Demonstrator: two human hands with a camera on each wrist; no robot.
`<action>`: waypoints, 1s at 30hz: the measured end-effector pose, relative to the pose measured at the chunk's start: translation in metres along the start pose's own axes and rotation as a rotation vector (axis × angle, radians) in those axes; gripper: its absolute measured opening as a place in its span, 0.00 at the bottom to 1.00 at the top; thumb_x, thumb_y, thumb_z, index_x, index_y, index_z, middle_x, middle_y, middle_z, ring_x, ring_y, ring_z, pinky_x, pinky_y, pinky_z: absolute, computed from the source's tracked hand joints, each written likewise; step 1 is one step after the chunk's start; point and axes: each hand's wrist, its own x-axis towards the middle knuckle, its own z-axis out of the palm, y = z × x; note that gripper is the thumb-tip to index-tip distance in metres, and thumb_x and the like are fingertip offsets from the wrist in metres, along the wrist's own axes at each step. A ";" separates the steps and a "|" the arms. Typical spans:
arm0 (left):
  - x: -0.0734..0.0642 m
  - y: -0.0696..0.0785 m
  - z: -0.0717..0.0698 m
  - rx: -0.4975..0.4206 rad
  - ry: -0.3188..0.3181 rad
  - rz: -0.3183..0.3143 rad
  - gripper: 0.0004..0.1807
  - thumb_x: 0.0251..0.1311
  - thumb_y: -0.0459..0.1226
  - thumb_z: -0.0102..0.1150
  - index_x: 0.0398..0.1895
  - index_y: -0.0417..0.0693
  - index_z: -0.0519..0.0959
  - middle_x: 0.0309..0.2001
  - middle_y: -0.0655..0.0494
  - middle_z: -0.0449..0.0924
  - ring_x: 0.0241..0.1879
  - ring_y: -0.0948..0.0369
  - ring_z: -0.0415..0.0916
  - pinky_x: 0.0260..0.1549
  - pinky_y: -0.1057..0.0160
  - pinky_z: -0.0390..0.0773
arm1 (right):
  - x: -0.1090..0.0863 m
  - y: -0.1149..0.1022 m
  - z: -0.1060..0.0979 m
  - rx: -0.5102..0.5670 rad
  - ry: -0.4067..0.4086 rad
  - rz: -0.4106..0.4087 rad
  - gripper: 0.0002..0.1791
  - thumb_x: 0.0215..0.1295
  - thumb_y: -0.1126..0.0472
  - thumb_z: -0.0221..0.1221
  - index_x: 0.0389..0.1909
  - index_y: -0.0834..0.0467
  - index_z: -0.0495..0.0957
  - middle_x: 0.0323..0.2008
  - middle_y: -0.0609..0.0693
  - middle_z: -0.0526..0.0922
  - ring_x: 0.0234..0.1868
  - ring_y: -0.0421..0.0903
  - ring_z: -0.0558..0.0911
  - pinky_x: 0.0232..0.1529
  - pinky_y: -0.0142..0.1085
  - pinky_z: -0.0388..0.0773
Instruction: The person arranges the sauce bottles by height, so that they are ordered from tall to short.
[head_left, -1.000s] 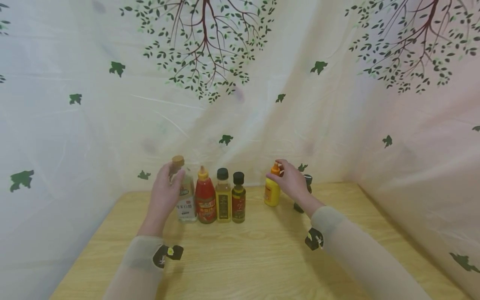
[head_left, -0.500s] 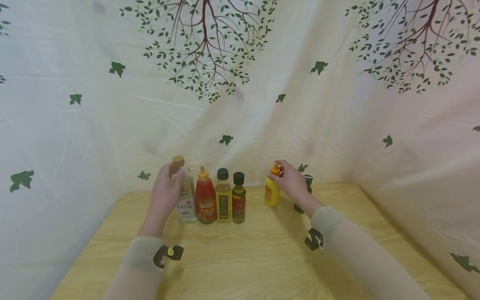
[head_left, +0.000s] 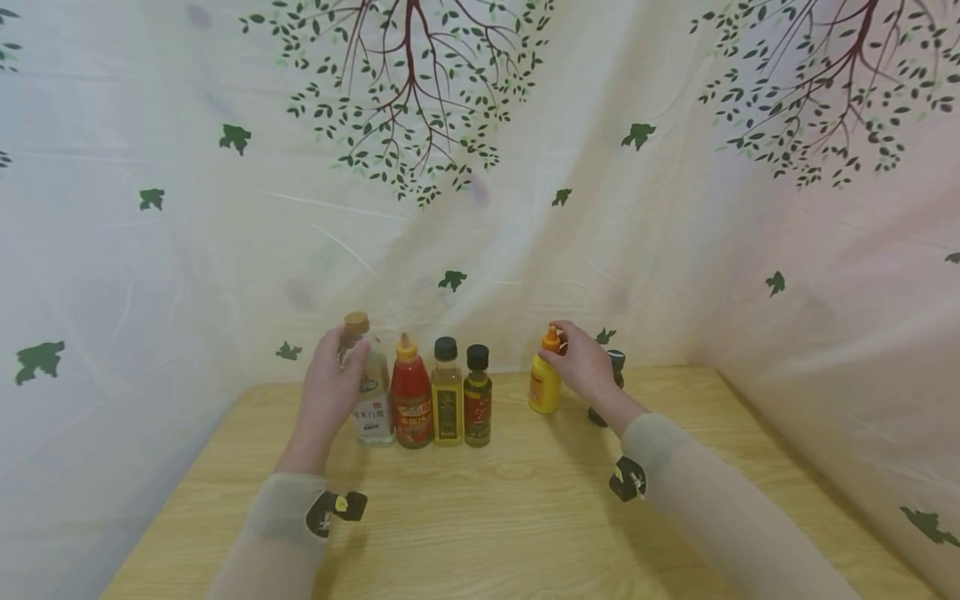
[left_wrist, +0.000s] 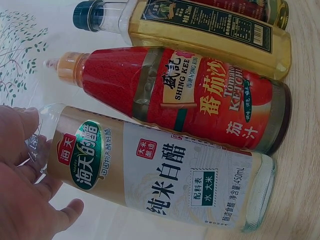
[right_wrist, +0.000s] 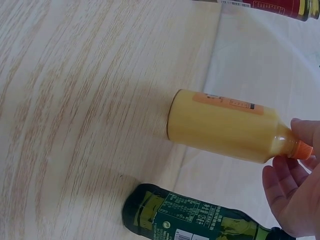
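Note:
My left hand [head_left: 330,379] grips the neck of a clear white rice vinegar bottle [head_left: 372,417], fingers and thumb curled round it below the gold cap. In the left wrist view the vinegar's label [left_wrist: 165,170] faces the camera, and a red ketchup bottle [left_wrist: 185,95] is close beside it. On the other side, my right hand [head_left: 588,362] pinches the orange cap and neck of a yellow squeeze bottle [head_left: 543,387]. That bottle is upright near the table's back; its body [right_wrist: 225,127] shows fully in the right wrist view.
Right of the ketchup stand a yellow oil bottle [head_left: 447,408] and a smaller dark-capped bottle [head_left: 477,408]. A dark green bottle [right_wrist: 190,215] stands just behind my right wrist. The wooden table [head_left: 465,525] meets a leaf-patterned curtain [head_left: 480,242] at the back.
The right thumb has moved slightly closer in against the yellow squeeze bottle's neck. Otherwise both hands and the bottles look the same.

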 end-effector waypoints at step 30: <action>0.000 -0.001 0.001 -0.006 0.002 -0.004 0.32 0.87 0.52 0.50 0.82 0.42 0.65 0.77 0.39 0.70 0.81 0.39 0.61 0.80 0.32 0.61 | -0.004 -0.005 -0.002 0.004 0.031 -0.014 0.32 0.78 0.55 0.70 0.78 0.58 0.73 0.61 0.64 0.86 0.55 0.59 0.85 0.56 0.55 0.86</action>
